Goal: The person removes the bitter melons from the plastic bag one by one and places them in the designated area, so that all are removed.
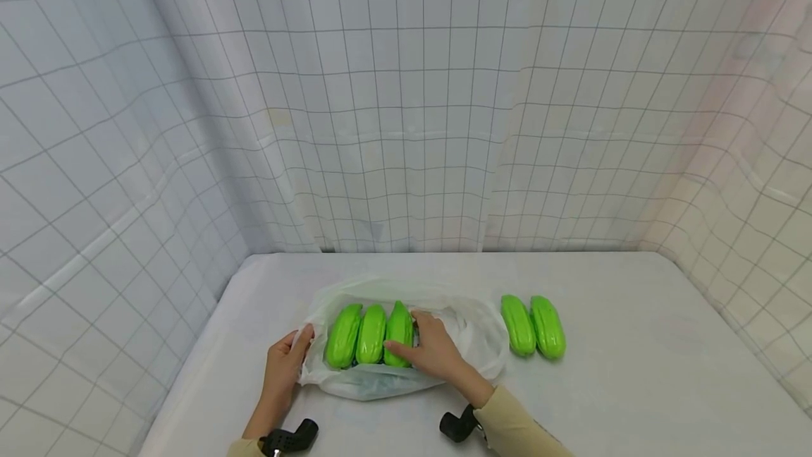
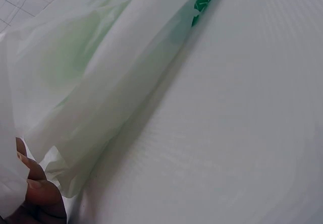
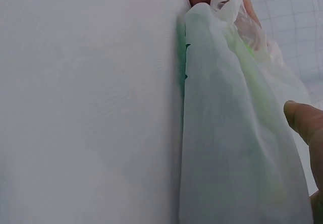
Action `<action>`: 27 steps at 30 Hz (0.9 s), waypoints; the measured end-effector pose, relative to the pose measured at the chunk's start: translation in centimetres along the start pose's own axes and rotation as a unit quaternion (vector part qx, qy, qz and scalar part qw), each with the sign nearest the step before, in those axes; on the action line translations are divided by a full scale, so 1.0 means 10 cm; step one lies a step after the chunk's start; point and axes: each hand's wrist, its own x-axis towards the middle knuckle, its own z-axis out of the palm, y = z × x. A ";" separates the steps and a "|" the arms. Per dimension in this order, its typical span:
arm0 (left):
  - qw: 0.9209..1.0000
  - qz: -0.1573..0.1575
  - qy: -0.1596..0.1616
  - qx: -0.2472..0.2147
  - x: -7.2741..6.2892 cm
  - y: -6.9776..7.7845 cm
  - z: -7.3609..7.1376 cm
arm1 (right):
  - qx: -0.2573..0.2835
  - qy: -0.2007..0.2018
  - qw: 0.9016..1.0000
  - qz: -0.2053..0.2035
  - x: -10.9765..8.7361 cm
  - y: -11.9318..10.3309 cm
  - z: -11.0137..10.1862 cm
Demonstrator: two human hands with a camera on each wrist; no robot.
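A white translucent plastic bag (image 1: 364,391) lies with its mouth spread open on the table. Inside it, three glossy bright-green gourd-shaped pieces sit side by side: a left one (image 1: 343,337), a middle one (image 1: 371,334) and a right one (image 1: 400,330). My left hand (image 1: 287,364) pinches the bag's left edge; in the left wrist view its fingers (image 2: 43,192) are partly hidden by the plastic. My right hand (image 1: 438,350) reaches into the bag and holds the right green piece, thumb on one side and fingers on the other.
Two more green pieces, one (image 1: 518,326) beside another (image 1: 548,327), lie on the table (image 1: 641,358) to the right of the bag. White grid-patterned curtains (image 1: 406,125) hang behind and on both sides. Black wrist devices (image 1: 458,425) sit on both forearms.
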 end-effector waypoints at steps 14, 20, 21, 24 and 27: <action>1.000 0.003 -0.002 0.003 0.00 0.00 0.00 | 0.036 -0.011 0.999 0.033 0.02 -0.06 0.05; 1.000 0.002 -0.001 0.007 0.00 0.00 0.00 | 0.038 -0.008 0.998 0.046 0.02 -0.11 0.06; 1.000 0.001 -0.001 0.007 0.00 0.00 0.00 | 0.039 -0.006 0.998 0.048 0.02 -0.12 0.06; 1.000 -0.001 0.001 0.007 0.01 0.00 0.00 | 0.038 -0.001 0.998 0.053 0.02 -0.14 0.07; 1.000 -0.003 0.001 0.006 0.01 0.00 0.00 | 0.027 0.004 0.998 0.056 0.02 -0.15 0.09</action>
